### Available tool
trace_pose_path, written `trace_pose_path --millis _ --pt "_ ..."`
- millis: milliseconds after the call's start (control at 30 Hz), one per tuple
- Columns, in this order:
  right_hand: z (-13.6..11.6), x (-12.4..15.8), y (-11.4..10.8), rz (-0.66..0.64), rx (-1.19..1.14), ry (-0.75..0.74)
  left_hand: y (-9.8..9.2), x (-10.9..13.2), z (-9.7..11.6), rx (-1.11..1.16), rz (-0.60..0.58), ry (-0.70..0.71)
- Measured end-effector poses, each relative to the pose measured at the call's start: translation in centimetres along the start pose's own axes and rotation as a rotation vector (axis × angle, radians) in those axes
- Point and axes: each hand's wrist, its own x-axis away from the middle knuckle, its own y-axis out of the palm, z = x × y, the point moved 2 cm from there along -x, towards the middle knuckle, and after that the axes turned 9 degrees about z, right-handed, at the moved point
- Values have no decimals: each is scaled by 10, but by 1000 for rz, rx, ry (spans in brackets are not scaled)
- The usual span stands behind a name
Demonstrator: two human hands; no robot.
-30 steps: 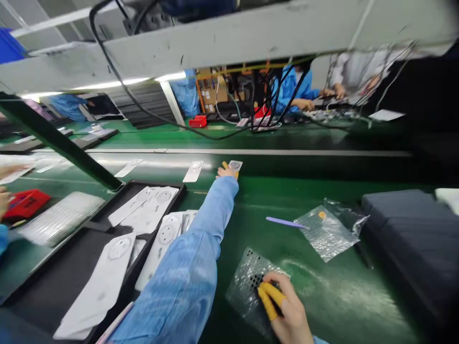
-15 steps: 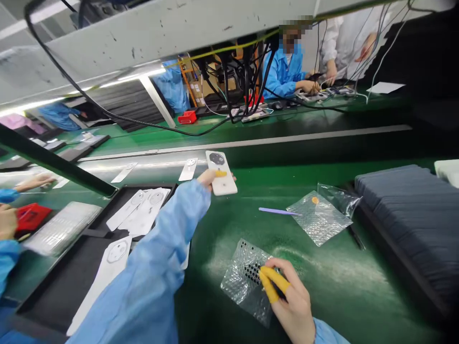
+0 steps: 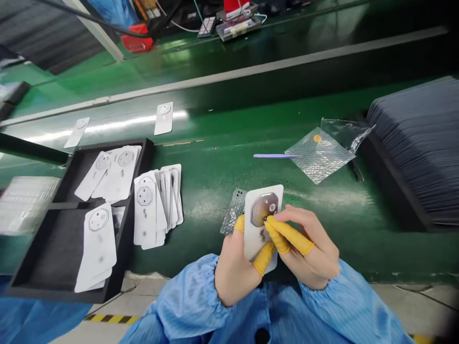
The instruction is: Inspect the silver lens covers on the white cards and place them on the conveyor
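Note:
A white phone back cover (image 3: 254,239) with a large round camera plate is held tilted up by my left hand (image 3: 234,270), its fingers in yellow finger cots at the cover's left side and lower face. My right hand (image 3: 304,243), also in yellow cots, has thumb and finger pinched together against the lower part of the camera plate. Whatever sits between those fingertips is too small to make out. Partly hidden behind the cover lies the clear plastic sheet (image 3: 233,210) with small black dots.
At left, a black tray (image 3: 53,253) carries several white covers, with a fanned stack of covers (image 3: 150,210) beside it. Purple tweezers (image 3: 272,155) touch a clear bubble sheet (image 3: 315,160). Dark grey sheets (image 3: 416,153) fill a tray at right. Single covers (image 3: 164,118) lie farther back.
My left hand has brought the white cover from the far side close to my body. My right hand has moved from the dotted sheet to the cover's camera plate. The view has tilted down.

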Motion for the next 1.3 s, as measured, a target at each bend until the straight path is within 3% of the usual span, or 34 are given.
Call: trace_pose_path --millis 167,333,400,733,900,1033,1167,1300 --pt "0 -3 -6 -150 -17 -44 -3 3 4 3 -37 26" --pt "-3 2 -2 -287 136 -302 -7 1 5 21 25 0" --pt "-7 6 0 -301 165 -343 -8 0 4 19 24 -7" --pt "-11 5 2 -233 143 -281 -8 2 4 -270 -10 118" --pt "-14 11 6 -252 165 -251 -10 2 5 -321 6 113" --pt "-17 15 6 -278 130 -224 -11 5 2 -229 12 98" --pt "-13 14 1 -218 79 -195 -9 8 -1 -30 -15 28" --pt "-18 13 4 -176 147 -302 -9 6 3 -76 -8 121"
